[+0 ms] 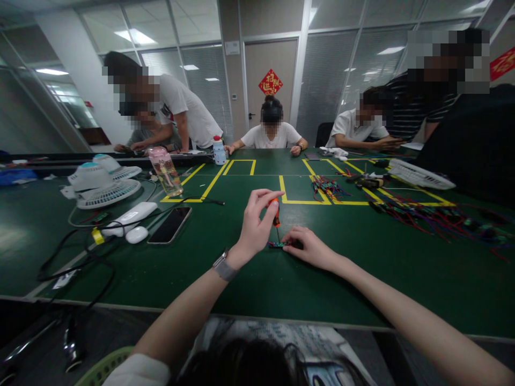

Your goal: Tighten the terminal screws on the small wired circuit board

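Upright in my left hand (259, 217) is a screwdriver (277, 217) with an orange and black handle; my fingers are closed round its top. Its thin shaft runs down to a small green circuit board (276, 245) lying on the table. My right hand (308, 246) pinches the right end of that board, thumb and fingertips pressed against it. The exact spot under the screwdriver's tip is too small to make out.
Left of my hands lie a phone (170, 225), a white mouse (137, 235), a power strip (131, 219) and black cables. Behind them stand a bottle (166, 172) and a white fan (107, 187). Wired boards (328, 187) lie to the right. Several people sit or stand around the green table (225, 252).
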`<state>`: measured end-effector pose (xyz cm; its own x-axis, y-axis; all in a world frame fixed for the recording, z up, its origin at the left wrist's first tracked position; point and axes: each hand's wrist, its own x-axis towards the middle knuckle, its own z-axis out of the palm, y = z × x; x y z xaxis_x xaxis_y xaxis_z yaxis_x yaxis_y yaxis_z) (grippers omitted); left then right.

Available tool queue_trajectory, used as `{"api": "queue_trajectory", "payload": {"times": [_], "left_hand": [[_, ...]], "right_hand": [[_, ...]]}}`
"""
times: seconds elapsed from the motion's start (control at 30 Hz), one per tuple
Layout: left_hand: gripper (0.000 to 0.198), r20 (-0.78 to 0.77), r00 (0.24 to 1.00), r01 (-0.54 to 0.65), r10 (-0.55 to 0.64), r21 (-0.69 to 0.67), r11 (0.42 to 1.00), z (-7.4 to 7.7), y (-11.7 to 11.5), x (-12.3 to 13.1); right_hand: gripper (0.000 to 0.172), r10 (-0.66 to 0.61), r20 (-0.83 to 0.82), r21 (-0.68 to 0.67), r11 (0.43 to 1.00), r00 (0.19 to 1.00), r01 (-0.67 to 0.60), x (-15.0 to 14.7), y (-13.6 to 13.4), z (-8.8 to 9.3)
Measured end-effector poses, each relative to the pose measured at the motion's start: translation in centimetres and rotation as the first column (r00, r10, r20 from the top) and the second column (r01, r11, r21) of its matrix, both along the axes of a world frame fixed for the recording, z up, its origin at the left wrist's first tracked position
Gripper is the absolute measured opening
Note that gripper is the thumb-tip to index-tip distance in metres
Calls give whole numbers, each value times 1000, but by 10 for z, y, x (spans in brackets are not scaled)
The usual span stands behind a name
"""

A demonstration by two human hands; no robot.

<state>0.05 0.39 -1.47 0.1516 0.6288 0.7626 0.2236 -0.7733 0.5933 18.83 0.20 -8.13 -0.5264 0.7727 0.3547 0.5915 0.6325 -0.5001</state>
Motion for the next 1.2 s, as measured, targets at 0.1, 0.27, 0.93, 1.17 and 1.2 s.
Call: {"api": "queue_trajectory", "payload": {"times": [0.1,0.27,0.93,1.17,1.2], "left_hand": [[32,8,993,117,-117,-81,990,-2,2,1],[24,-44,998,36,-37,-33,999,-1,1,1],[31,6,999,50,-50,-22,999,-2,2,1],[23,7,993,-119,119,13,993,-1,1,0],[27,10,997,-70,70,-4,998,-2,2,0]], "right_hand": [[6,-1,1,-1,1000,1000,1,0,0,0],[7,-9,11,-5,1000,1000,9,0,0,1],[7,-3,19,2,1000,1000,3,-1,-2,3],[7,-8,13,-3,1000,1000,8,0,0,1],[7,-6,13,-4,1000,1000,6,0,0,0]]}}
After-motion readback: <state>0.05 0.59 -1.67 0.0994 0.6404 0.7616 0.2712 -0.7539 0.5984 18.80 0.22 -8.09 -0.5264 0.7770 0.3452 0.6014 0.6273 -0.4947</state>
